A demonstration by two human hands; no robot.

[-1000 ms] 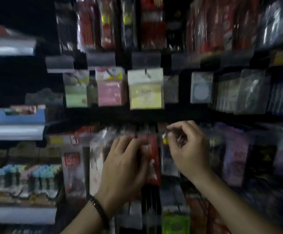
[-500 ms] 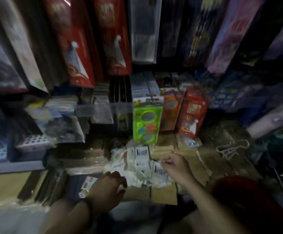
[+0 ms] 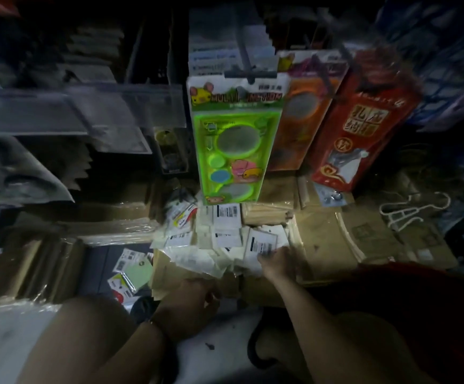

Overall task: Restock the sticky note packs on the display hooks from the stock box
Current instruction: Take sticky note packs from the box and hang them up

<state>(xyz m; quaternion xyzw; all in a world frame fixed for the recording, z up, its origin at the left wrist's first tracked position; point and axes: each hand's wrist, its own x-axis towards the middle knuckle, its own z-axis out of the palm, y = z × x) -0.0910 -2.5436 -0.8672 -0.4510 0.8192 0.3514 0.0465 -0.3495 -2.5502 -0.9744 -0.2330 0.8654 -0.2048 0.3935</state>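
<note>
A heap of cream sticky note packs in clear wrap (image 3: 219, 239) fills the open top of a brown cardboard stock box (image 3: 167, 273) that sits on the floor below the display. Many of the packs lie with white barcode labels facing up, and some spill over the box's front edge.

The right hand (image 3: 276, 261) reaches to the right edge of the heap, its fingers curled onto the lower edge of one cream sticky note pack with a white barcode label (image 3: 262, 241), grasping it. The left hand (image 3: 189, 297) is at the front edge of the box with its fingers curled under; in the dim, blurred view it cannot be told whether it holds anything. A dark bracelet (image 3: 157, 327) circles that wrist.

Just behind the heap a bright green carded toy pack (image 3: 233, 145) hangs from a grey display hook (image 3: 248, 73), its bottom edge close above the rear packs. An orange carded pack (image 3: 298, 115) hangs beside it on the right, and next to that a tall red pack with gold characters (image 3: 359, 126). A pale green sticky note pack (image 3: 139, 271) lies on the floor just left of the box. Flattened brown cardboard (image 3: 344, 239) lies right of the box, with white wire hangers (image 3: 413, 210) at its far right corner.
</note>
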